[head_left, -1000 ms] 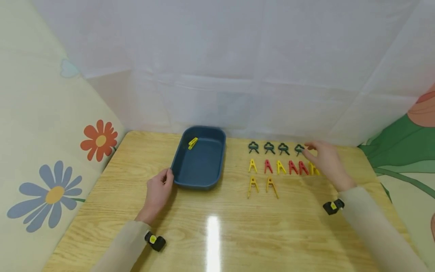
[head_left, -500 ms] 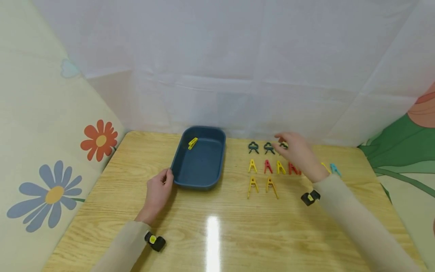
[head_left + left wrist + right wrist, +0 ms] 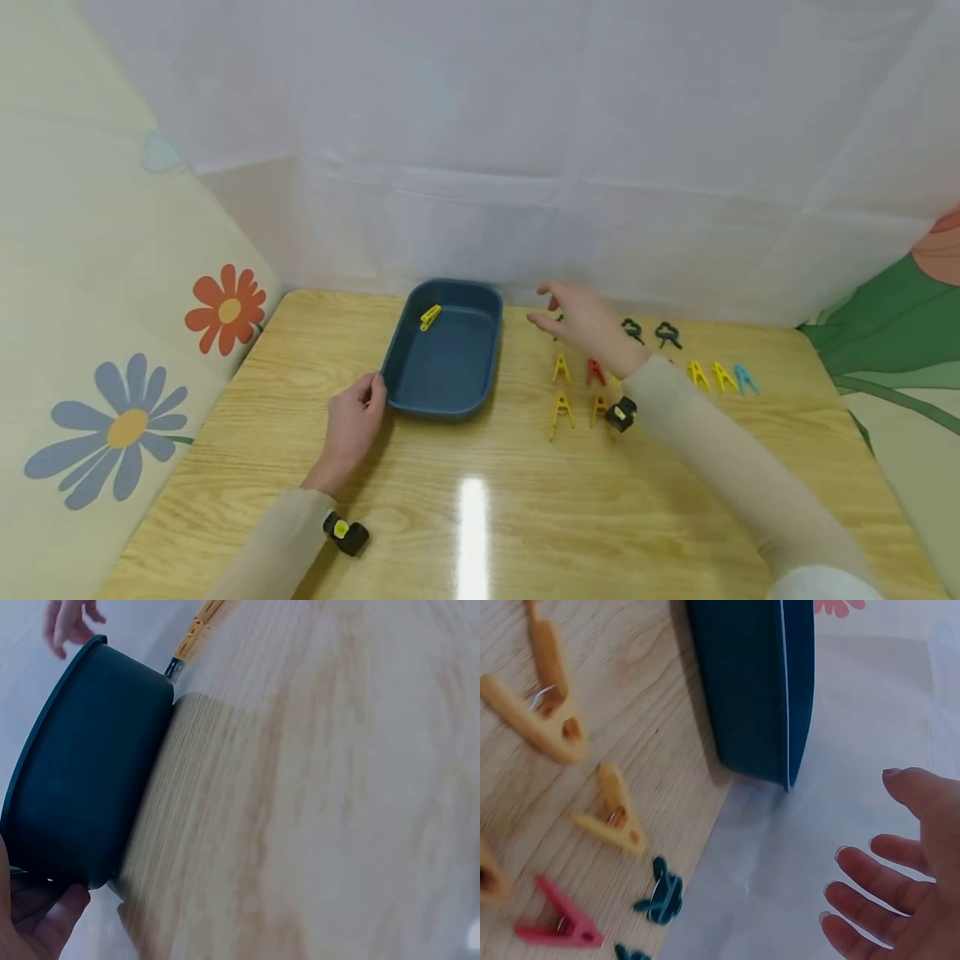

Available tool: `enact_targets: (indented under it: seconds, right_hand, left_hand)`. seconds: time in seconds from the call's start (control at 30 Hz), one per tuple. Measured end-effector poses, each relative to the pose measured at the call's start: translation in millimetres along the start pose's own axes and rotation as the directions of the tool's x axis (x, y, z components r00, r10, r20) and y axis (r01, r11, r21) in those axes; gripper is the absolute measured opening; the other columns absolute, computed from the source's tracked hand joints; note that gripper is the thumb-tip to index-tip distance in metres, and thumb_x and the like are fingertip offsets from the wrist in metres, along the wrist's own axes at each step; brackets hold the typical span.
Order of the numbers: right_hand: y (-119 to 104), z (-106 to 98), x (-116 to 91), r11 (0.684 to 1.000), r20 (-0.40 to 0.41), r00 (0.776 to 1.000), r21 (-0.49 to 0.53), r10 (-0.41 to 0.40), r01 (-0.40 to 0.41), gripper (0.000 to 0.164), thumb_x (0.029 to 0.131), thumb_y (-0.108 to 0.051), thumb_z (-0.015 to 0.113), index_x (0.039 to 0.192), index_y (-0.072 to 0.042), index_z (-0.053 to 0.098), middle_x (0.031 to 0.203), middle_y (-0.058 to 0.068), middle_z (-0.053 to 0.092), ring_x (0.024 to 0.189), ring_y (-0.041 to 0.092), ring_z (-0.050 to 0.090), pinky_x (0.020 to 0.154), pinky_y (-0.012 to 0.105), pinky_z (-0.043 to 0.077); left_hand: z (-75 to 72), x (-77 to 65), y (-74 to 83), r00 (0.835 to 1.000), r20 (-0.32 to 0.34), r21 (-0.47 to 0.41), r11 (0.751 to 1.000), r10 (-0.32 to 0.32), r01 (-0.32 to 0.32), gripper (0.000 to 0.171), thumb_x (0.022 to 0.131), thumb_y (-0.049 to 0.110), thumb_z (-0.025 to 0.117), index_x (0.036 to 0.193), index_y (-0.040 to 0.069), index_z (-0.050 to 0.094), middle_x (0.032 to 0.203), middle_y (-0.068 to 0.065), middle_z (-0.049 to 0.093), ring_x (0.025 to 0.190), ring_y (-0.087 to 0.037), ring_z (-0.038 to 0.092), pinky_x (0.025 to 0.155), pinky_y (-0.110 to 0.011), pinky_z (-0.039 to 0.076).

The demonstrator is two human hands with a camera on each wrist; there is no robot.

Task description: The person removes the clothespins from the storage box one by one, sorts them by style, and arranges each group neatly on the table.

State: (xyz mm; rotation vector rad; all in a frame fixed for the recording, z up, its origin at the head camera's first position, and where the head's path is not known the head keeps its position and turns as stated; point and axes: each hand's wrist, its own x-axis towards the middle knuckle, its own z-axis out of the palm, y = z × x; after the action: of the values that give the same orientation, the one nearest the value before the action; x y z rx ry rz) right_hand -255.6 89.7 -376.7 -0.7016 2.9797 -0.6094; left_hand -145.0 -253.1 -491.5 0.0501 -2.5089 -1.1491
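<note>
My left hand (image 3: 352, 421) holds the near left corner of a dark blue tray (image 3: 450, 358). In the left wrist view, its fingers (image 3: 67, 911) are at the corner of the tray's wall. One yellow clothespin (image 3: 431, 317) lies inside, toward the far left. Spread and holding nothing, my right hand (image 3: 585, 325) hovers over the left part of the back row, to the right of the tray. It hides some clips there. From the right wrist, the thumb and fingers (image 3: 870, 874) show apart, with a dark green clip (image 3: 661, 892) below on the table.
In front of the right arm are a yellow clothespin (image 3: 562, 368), a red clothespin (image 3: 596, 372) and a larger orange-yellow one (image 3: 562, 410). Farther right lie a dark green clip (image 3: 667, 335) and a blue clothespin (image 3: 746, 379). White sheeting (image 3: 450, 167) hangs behind the table.
My right hand has swept left along the back row, from its right end to its left end, uncovering the yellow and blue clothespins on the right. My left hand stays at the tray.
</note>
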Motion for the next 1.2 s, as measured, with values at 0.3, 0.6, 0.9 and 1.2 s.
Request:
enact_targets:
  seconds: [0.3, 0.6, 0.9, 1.2]
  right_hand:
    - [-32, 18, 36, 0.996, 0.054, 0.994, 0.005, -0.091, 0.091, 0.053, 0.103, -0.043, 0.066, 0.14, -0.005, 0.06, 0.116, 0.013, 0.071, 0.098, 0.025, 0.066, 0.082, 0.042, 0.055]
    - [-63, 31, 69, 0.99, 0.084, 0.987, -0.024, -0.137, 0.139, 0.054, 0.103, -0.045, 0.065, 0.141, -0.006, 0.06, 0.111, 0.01, 0.071, 0.093, 0.02, 0.065, 0.076, 0.037, 0.054]
    - [-82, 63, 100, 0.987, 0.183, 0.974, -0.066, -0.134, 0.149, 0.047, 0.103, -0.04, 0.066, 0.141, -0.012, 0.06, 0.118, 0.008, 0.069, 0.1, 0.019, 0.065, 0.083, 0.037, 0.055]
    - [-95, 86, 118, 0.984, 0.386, 0.915, -0.078, -0.121, 0.163, 0.047, 0.106, -0.031, 0.064, 0.15, -0.018, 0.054, 0.148, 0.006, 0.059, 0.132, 0.024, 0.057, 0.104, 0.041, 0.05]
  left_hand:
    - [-0.6, 1.8, -3.0, 1.0, -0.002, 0.009, 1.0, -0.025, 0.025, 0.029, 0.107, 0.013, 0.051, 0.088, 0.003, 0.072, 0.078, -0.009, 0.07, 0.072, -0.019, 0.058, 0.065, -0.021, 0.046]
    - [-0.3, 3.5, -1.7, 1.0, -0.019, -0.005, 1.0, -0.015, 0.015, 0.03, 0.106, 0.012, 0.052, 0.082, 0.004, 0.068, 0.069, -0.004, 0.062, 0.066, -0.017, 0.053, 0.059, -0.02, 0.041]
    - [-0.1, 2.9, -0.6, 1.0, -0.012, -0.02, 1.0, 0.0, 0.0, 0.031, 0.106, 0.012, 0.052, 0.078, 0.008, 0.065, 0.066, -0.002, 0.059, 0.065, -0.016, 0.052, 0.058, -0.021, 0.041]
    - [0.5, -1.7, -0.5, 1.0, -0.016, -0.034, 0.999, 0.004, -0.005, 0.032, 0.105, 0.009, 0.054, 0.074, 0.01, 0.06, 0.063, 0.0, 0.053, 0.062, -0.015, 0.05, 0.057, -0.023, 0.04]
